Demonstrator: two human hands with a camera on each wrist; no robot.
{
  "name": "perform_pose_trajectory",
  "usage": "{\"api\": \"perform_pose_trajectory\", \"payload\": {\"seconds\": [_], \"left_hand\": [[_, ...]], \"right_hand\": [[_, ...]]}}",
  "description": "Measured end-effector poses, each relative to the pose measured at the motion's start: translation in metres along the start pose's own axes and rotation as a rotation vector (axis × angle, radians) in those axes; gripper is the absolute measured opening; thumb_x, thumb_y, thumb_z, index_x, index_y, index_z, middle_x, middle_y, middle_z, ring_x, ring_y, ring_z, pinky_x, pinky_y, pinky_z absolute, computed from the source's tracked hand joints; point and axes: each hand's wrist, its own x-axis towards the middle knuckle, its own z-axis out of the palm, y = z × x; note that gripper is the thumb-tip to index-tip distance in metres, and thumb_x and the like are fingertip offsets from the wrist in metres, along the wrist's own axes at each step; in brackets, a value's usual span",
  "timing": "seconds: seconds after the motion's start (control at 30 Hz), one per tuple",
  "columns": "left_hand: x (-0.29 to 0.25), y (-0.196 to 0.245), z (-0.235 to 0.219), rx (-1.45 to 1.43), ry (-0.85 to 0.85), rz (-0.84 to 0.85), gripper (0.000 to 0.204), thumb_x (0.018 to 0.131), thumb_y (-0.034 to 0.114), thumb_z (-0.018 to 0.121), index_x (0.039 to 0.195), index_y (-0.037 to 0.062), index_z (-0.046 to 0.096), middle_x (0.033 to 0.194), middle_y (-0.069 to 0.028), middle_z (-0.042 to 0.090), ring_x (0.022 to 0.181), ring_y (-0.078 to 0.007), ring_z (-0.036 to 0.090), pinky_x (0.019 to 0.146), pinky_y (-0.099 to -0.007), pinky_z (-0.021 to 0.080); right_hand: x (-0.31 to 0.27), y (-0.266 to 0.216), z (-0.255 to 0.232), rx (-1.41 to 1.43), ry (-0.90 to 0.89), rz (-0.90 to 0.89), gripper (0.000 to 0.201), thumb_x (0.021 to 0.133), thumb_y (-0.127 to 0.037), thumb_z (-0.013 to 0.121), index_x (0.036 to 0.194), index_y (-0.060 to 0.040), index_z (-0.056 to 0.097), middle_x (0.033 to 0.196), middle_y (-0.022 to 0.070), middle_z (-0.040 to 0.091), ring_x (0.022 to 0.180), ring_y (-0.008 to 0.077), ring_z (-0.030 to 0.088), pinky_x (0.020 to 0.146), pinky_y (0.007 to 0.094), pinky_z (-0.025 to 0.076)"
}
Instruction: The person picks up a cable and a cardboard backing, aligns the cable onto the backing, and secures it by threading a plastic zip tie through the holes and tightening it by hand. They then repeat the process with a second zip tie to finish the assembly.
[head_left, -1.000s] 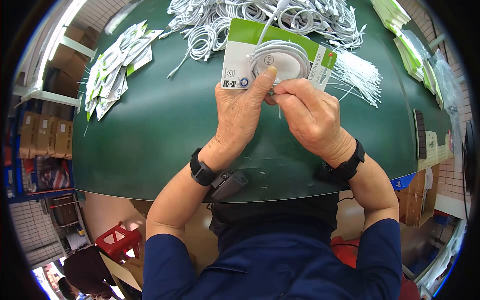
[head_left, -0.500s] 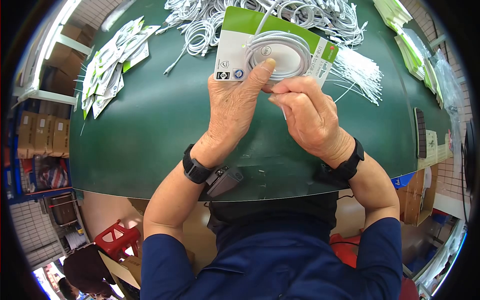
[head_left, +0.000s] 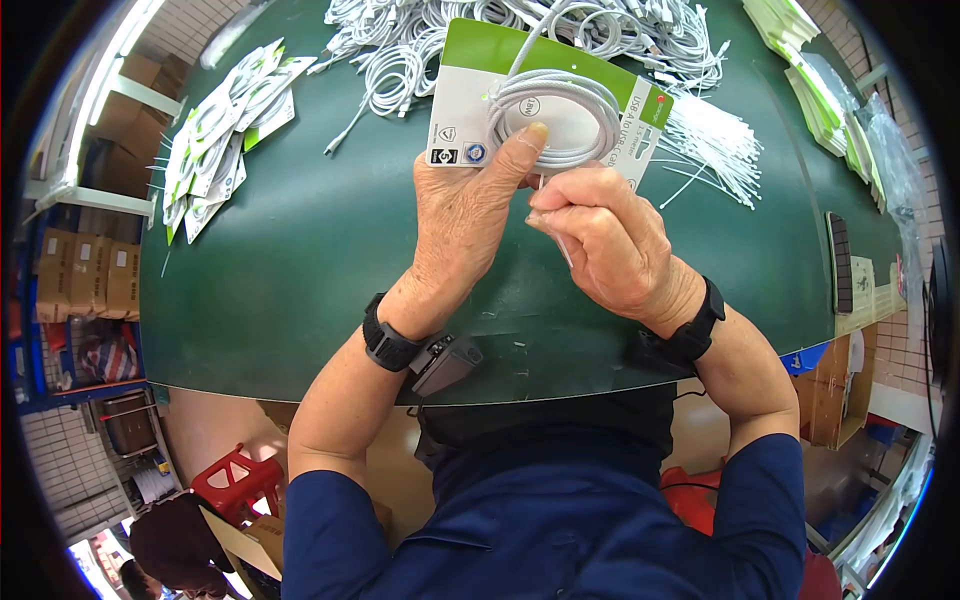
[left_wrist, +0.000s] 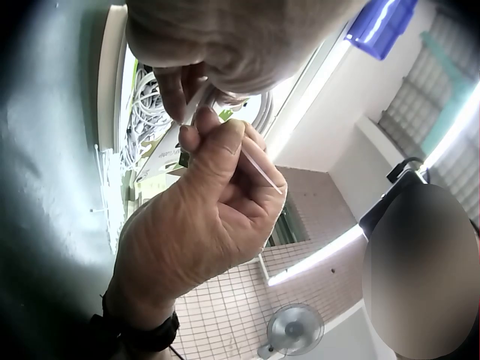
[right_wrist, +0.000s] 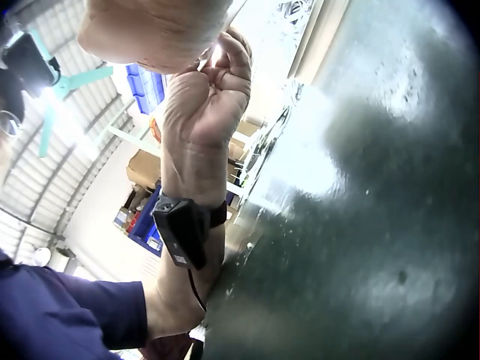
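In the head view my left hand (head_left: 458, 215) grips the lower edge of a green and white packaging card (head_left: 463, 105), thumb on its front. A coiled white USB cable (head_left: 603, 112) lies against that card, under the thumb's tip. Just right of the thumb, my right hand (head_left: 615, 235) pinches a thin white zip tie (head_left: 542, 182) at the coil's lower edge. In the left wrist view the tail of the zip tie (left_wrist: 262, 171) sticks out past the right hand's (left_wrist: 202, 217) curled fingers. The left hand's (right_wrist: 202, 109) fingers are partly hidden in the right wrist view.
A heap of white cables (head_left: 400, 75) lies at the back of the green table (head_left: 300, 290). Loose zip ties (head_left: 715, 150) are on the right, carded cables (head_left: 215, 150) on the left. Stacked cards (head_left: 785, 30) and a dark phone-like slab (head_left: 840, 262) lie along the right side.
Both hands and the card have shifted slightly left. My right hand has drawn down a little from the left thumb, and a short stretch of zip tie now shows between them.
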Motion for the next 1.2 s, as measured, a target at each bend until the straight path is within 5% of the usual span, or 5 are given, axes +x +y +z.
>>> {"api": "perform_pose_trajectory", "payload": {"seconds": [0.7, 1.0, 1.2], "left_hand": [[-0.001, -0.002, -0.002, 0.024, -0.031, -0.017, 0.029, 0.098, 0.013, 0.075, 0.121, -0.0033, 0.068, 0.106, -0.0110, 0.075, 0.087, -0.0155, 0.073, 0.073, -0.0311, 0.065], [0.001, -0.007, -0.007, 0.064, -0.012, -0.015, 0.025, 0.098, 0.011, 0.075, 0.117, -0.0043, 0.070, 0.099, -0.0091, 0.076, 0.083, -0.0131, 0.072, 0.070, -0.0285, 0.062], [-0.005, -0.009, -0.004, 0.116, -0.031, -0.079, 0.028, 0.098, 0.012, 0.075, 0.120, -0.0028, 0.069, 0.101, -0.0088, 0.075, 0.080, -0.0126, 0.071, 0.065, -0.0256, 0.059]], "right_hand": [[-0.002, -0.001, -0.001, 0.078, -0.051, -0.022, 0.023, 0.075, 0.007, 0.076, 0.092, 0.0006, 0.062, 0.104, 0.0125, 0.064, 0.085, 0.0272, 0.070, 0.069, 0.0349, 0.061], [0.000, 0.002, 0.000, 0.040, -0.033, 0.099, 0.020, 0.082, 0.003, 0.079, 0.094, -0.0008, 0.063, 0.102, 0.0124, 0.070, 0.089, 0.0288, 0.072, 0.073, 0.0357, 0.061], [0.002, 0.012, -0.004, 0.023, 0.114, 0.265, 0.019, 0.085, 0.001, 0.080, 0.097, -0.0026, 0.065, 0.090, 0.0093, 0.072, 0.074, 0.0225, 0.072, 0.063, 0.0315, 0.059]]}}
